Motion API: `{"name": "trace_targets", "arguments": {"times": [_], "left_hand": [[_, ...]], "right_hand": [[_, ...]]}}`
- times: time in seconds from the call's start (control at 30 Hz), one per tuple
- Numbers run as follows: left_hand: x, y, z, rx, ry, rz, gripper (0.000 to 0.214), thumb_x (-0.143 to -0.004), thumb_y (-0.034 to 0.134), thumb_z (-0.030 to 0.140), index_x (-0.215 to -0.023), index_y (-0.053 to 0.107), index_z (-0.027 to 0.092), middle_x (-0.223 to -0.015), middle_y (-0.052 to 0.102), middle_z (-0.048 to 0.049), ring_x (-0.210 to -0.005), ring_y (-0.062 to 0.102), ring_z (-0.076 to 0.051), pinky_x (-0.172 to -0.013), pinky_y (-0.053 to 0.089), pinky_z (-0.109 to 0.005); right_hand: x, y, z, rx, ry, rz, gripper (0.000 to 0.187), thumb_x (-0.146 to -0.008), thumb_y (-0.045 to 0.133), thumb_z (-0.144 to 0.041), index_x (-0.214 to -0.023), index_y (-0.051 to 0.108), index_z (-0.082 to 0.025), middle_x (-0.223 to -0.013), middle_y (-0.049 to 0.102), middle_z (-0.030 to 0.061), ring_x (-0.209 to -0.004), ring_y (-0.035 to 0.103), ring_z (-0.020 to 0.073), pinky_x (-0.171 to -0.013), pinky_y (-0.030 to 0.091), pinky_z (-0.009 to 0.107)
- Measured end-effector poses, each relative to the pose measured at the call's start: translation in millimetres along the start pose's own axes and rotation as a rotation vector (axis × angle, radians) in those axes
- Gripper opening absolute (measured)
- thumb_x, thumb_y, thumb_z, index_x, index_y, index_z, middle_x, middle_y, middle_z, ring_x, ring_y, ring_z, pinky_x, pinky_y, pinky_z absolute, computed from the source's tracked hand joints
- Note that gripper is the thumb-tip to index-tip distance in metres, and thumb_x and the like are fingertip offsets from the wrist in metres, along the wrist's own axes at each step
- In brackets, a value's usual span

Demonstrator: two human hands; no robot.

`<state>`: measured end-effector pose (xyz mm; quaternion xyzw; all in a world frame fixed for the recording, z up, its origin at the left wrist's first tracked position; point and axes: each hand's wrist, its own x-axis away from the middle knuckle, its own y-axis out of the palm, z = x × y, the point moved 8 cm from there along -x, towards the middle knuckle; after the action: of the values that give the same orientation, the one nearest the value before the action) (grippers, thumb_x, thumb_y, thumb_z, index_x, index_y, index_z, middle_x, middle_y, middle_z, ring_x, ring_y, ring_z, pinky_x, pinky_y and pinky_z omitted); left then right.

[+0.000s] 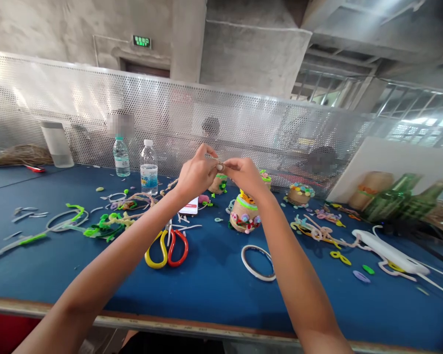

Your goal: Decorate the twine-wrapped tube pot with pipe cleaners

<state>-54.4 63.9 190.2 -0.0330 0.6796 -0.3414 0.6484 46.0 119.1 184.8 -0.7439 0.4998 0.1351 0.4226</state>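
Both arms reach forward over the blue table, and the fingertips meet in the air at the middle of the view. My left hand (198,171) is closed in a pinch, fingers bent. My right hand (242,172) pinches against the same spot from the other side. Whatever lies between the fingertips is too small to make out. Below my right hand stands a twine-wrapped pot (245,214) trimmed with coloured pipe cleaners and pompoms. Scissors (167,248) with one yellow and one red handle lie below my left forearm. A phone (189,206) lies behind the scissors, partly covered by my arm.
A roll of white tape (259,263) lies near my right forearm. Bottles (148,167) stand at the back left. Pipe cleaners (109,226) are strewn left and right. A white glue gun (391,251), green glass bottles (393,199) and a perforated metal screen (162,108) are also there.
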Motion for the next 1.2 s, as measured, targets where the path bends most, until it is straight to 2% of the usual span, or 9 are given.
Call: {"name": "trace_targets", "arguments": {"times": [0.13,0.27,0.33,0.43,0.57,0.7,0.8,1.0,1.2], "left_hand": [[0.7,-0.9,1.4,-0.007,0.005,-0.007,0.021,-0.085,0.050,0.017,-0.084,0.071,0.017,-0.109,0.057,-0.0083,-0.071,0.055,-0.014,-0.055,0.041,-0.027],[0.2,0.5,0.2,0.023,-0.003,-0.017,0.022,-0.085,0.050,0.018,-0.086,0.072,0.017,-0.110,0.058,-0.0084,-0.068,0.054,-0.013,-0.055,0.040,-0.028],[-1.6,0.3,-3.3,0.085,-0.022,0.001,0.020,-0.084,0.053,0.018,-0.084,0.073,0.017,-0.107,0.059,-0.0086,-0.065,0.052,-0.011,-0.057,0.041,-0.027],[-5.3,2.6,-18.3,0.295,-0.137,0.017,0.014,-0.078,0.061,0.019,-0.083,0.073,0.015,-0.098,0.062,-0.0077,-0.059,0.048,-0.009,-0.059,0.042,-0.026],[-4.1,17.4,-39.7,0.798,-0.375,-0.059,0.017,-0.074,0.068,0.027,-0.082,0.073,0.013,-0.082,0.066,-0.0062,-0.062,0.052,-0.010,-0.061,0.042,-0.024],[2.0,26.5,-47.2,1.108,-0.538,-0.108,0.018,-0.069,0.073,0.029,-0.077,0.073,0.013,-0.062,0.060,-0.0009,-0.052,0.043,-0.006,-0.050,0.032,-0.021],[3.5,26.6,-48.5,1.167,-0.570,-0.102,0.015,-0.070,0.071,0.027,-0.073,0.071,0.013,-0.053,0.049,0.0029,-0.046,0.032,-0.004,-0.045,0.023,-0.021],[3.5,27.2,-48.7,1.168,-0.626,-0.069,0.012,-0.077,0.065,0.022,-0.067,0.064,0.014,-0.051,0.040,0.0042,-0.046,0.030,-0.006,-0.044,0.020,-0.022],[4.7,30.0,-52.8,1.101,-0.647,-0.024,0.012,-0.079,0.063,0.020,-0.070,0.062,0.013,-0.051,0.043,0.0047,-0.044,0.028,-0.005,-0.044,0.020,-0.022]], "right_hand": [[-0.7,1.5,-2.8,0.021,-0.061,-0.029,0.036,-0.075,0.063,-0.048,-0.068,0.068,-0.013,-0.056,0.049,-0.0021,-0.052,0.038,0.0092,-0.050,0.029,0.025],[-1.6,-2.5,-1.4,0.051,-0.086,0.048,0.019,-0.074,0.063,-0.031,-0.069,0.070,-0.014,-0.062,0.059,0.0009,-0.058,0.047,0.0119,-0.055,0.035,0.026],[-1.3,-4.3,0.2,0.017,-0.073,0.075,0.016,-0.073,0.063,-0.029,-0.068,0.069,-0.014,-0.062,0.059,0.0007,-0.058,0.047,0.0119,-0.055,0.035,0.026],[-0.5,-4.0,3.7,-0.105,-0.026,0.059,0.021,-0.072,0.067,-0.035,-0.067,0.067,-0.015,-0.058,0.055,-0.0011,-0.053,0.043,0.0096,-0.051,0.033,0.025],[-0.7,-4.0,8.2,-0.222,0.006,0.067,0.019,-0.072,0.066,-0.035,-0.070,0.067,-0.016,-0.054,0.051,-0.0037,-0.045,0.036,0.0065,-0.044,0.027,0.023],[-2.7,-1.8,13.6,-0.324,0.026,0.079,0.013,-0.073,0.061,-0.030,-0.075,0.064,-0.018,-0.059,0.058,-0.0026,-0.041,0.039,0.0061,-0.040,0.027,0.023],[-3.6,-1.3,15.6,-0.355,0.039,0.098,0.011,-0.075,0.058,-0.029,-0.077,0.059,-0.018,-0.061,0.061,-0.0020,-0.038,0.041,0.0059,-0.038,0.028,0.022],[-3.1,0.6,19.5,-0.270,0.089,0.115,0.008,-0.085,0.044,-0.030,-0.081,0.046,-0.023,-0.050,0.055,-0.0054,-0.032,0.035,0.0069,-0.036,0.026,0.023],[-4.3,-2.6,31.3,-0.241,0.171,0.262,0.007,-0.086,0.044,-0.026,-0.080,0.045,-0.023,-0.041,0.041,-0.0083,-0.034,0.032,0.0085,-0.038,0.024,0.023]]}}
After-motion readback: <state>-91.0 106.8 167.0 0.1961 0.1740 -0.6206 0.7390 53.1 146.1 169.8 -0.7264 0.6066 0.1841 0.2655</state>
